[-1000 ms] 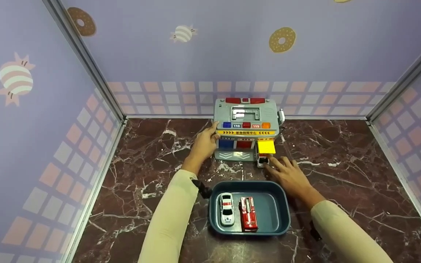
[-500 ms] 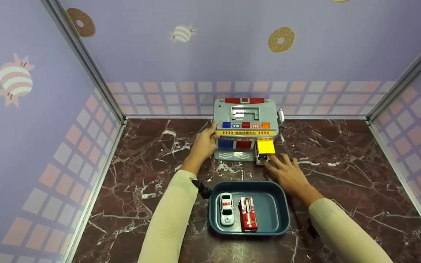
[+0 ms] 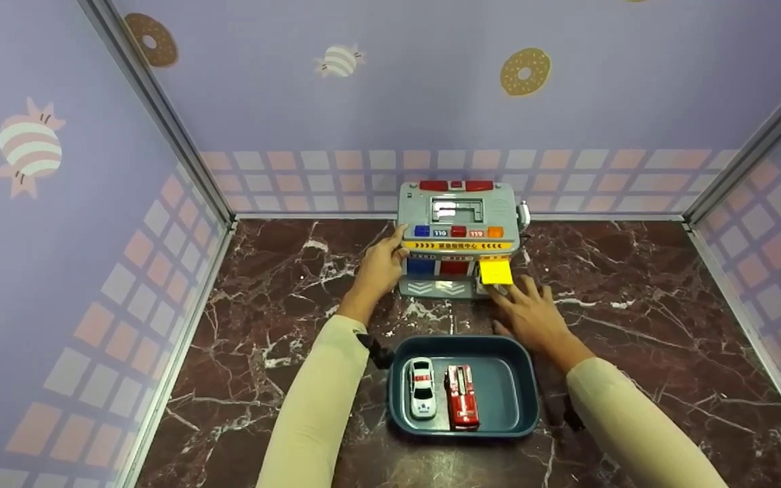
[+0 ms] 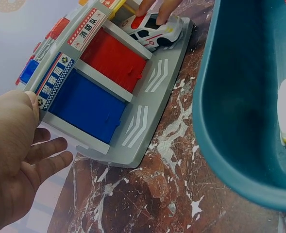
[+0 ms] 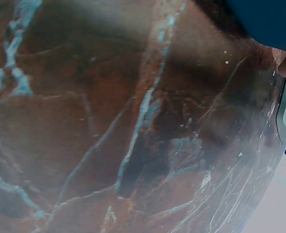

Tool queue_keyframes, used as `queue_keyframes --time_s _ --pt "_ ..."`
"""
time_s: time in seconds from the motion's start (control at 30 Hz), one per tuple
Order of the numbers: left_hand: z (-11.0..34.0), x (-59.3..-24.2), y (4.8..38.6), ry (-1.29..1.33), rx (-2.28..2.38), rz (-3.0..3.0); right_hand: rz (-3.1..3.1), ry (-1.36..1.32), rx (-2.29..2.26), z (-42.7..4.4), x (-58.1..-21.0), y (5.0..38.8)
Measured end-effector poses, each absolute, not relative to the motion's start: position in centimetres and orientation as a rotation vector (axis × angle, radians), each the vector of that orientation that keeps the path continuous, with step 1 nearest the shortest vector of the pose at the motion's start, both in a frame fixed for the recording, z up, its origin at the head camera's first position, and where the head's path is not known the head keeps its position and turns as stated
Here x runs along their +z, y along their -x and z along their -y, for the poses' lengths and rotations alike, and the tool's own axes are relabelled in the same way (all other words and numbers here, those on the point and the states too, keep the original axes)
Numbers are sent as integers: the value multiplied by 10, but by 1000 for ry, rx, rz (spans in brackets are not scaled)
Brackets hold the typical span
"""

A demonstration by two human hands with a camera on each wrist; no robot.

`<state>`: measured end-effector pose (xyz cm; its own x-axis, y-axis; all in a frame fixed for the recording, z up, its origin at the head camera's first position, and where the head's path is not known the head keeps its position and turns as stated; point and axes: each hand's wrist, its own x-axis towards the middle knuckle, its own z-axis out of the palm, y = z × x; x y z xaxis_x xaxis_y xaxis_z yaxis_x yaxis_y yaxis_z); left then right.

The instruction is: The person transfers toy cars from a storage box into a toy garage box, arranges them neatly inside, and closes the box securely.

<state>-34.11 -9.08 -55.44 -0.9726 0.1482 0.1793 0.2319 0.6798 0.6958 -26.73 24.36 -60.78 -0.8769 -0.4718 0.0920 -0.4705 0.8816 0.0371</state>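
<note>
The left hand (image 3: 378, 269) touches the station's (image 3: 458, 246) left side, the right hand (image 3: 531, 316) the car (image 4: 154, 36) at its right end, fingers extended.

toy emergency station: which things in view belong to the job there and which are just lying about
In the job, it seems:
toy emergency station, touched by the left hand
red-topped white toy car, touched by the right hand
raised yellow door

Lying by, untouched:
blue tray
white toy car with a red-banded roof, in the tray
red toy fire engine, also in the tray
</note>
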Motion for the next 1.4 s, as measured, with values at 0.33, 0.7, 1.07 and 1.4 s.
queue_keyframes --time_s 0.33,0.7,1.07,1.4 --pt "92 -556 341 338 -1190 2759 2969 -718 -64 -236 -604 279" --pt "91 -554 342 326 -1159 2774 3020 -683 -15 -229 -600 291" --pt "92 -555 340 348 -1181 2754 3071 -623 -4 -225 -594 297" --pt "91 -558 341 332 -1206 2746 3100 -611 12 -227 -592 301"
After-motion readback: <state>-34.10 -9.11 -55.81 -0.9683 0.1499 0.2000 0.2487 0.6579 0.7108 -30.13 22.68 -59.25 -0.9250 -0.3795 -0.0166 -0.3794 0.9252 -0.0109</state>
